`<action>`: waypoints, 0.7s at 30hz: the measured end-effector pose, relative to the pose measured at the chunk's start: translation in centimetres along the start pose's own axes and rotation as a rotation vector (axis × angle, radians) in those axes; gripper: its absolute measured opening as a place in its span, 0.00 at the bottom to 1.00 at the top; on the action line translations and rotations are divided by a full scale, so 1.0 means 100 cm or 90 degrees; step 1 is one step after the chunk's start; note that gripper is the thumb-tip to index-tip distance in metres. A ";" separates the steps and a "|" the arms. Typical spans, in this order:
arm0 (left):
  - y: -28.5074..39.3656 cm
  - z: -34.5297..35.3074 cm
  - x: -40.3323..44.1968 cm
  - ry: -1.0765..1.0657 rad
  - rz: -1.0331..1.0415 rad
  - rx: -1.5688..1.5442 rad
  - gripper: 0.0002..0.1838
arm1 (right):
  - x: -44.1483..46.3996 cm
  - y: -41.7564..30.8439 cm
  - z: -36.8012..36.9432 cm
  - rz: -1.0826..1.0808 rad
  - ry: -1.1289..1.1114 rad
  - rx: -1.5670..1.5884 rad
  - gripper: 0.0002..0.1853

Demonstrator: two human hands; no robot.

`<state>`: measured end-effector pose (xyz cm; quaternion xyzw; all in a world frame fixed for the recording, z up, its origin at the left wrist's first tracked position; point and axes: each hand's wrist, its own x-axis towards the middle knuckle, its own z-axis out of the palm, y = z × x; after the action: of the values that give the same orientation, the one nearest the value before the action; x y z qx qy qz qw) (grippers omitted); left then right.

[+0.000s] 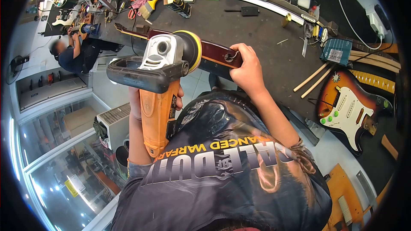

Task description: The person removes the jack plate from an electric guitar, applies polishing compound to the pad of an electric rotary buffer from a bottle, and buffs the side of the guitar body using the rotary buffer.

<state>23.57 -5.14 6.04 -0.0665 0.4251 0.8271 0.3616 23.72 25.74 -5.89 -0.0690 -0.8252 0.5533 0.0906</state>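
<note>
My left hand (135,102) is closed around the orange body of a power polisher (155,107), whose black side handle sticks out to the left. The polisher's round pad with a yellow rim (198,51) stands against or just over a glossy dark red guitar neck (216,54); contact is unclear. My right hand (248,68) grips the neck's wide heel end, thumb and fingers around its edge near a hole. Part of the neck's middle hides behind the polisher, while its headstock (123,29) points to the far left.
A dark workbench (257,30) carries a paintbrush (152,6), a box (177,5), two wooden sticks (314,81) and a sunburst electric guitar body (349,107). At the far left another person (72,53) works at the bench. Glass cabinets (55,175) stand lower left.
</note>
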 end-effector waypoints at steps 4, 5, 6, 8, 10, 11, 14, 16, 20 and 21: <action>0.004 -0.011 0.002 -0.009 -0.003 -0.004 0.67 | -0.003 -0.001 0.001 -0.005 -0.002 -0.004 0.24; 0.006 -0.012 0.003 -0.009 -0.004 -0.004 0.66 | -0.003 -0.001 0.001 0.001 0.001 -0.004 0.24; 0.006 -0.011 0.003 -0.004 -0.004 -0.013 0.66 | -0.002 -0.002 0.002 0.006 0.003 -0.003 0.24; 0.005 -0.007 0.004 0.008 -0.004 -0.032 0.67 | -0.002 -0.002 0.003 0.009 0.006 -0.005 0.24; 0.002 -0.005 0.004 -0.013 -0.002 -0.007 0.67 | -0.002 -0.001 0.002 0.004 0.006 -0.012 0.25; 0.001 -0.004 0.004 -0.023 0.000 0.005 0.67 | -0.003 -0.001 0.003 0.000 0.007 -0.013 0.25; 0.006 0.011 0.003 0.028 -0.021 0.036 0.64 | -0.005 0.002 0.005 -0.002 -0.001 -0.014 0.25; 0.009 0.006 0.000 0.048 -0.018 0.056 0.60 | -0.006 0.000 0.002 0.013 -0.020 -0.012 0.25; 0.007 -0.002 -0.007 0.062 -0.016 0.069 0.53 | -0.005 -0.002 0.002 0.001 -0.003 -0.010 0.24; 0.006 -0.001 -0.008 0.066 -0.018 0.073 0.51 | -0.005 -0.003 0.002 0.003 -0.007 -0.010 0.24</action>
<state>23.71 -5.88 6.66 -0.0944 0.4889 0.7918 0.3537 24.17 25.37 -5.72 -0.0688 -0.8298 0.5473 0.0845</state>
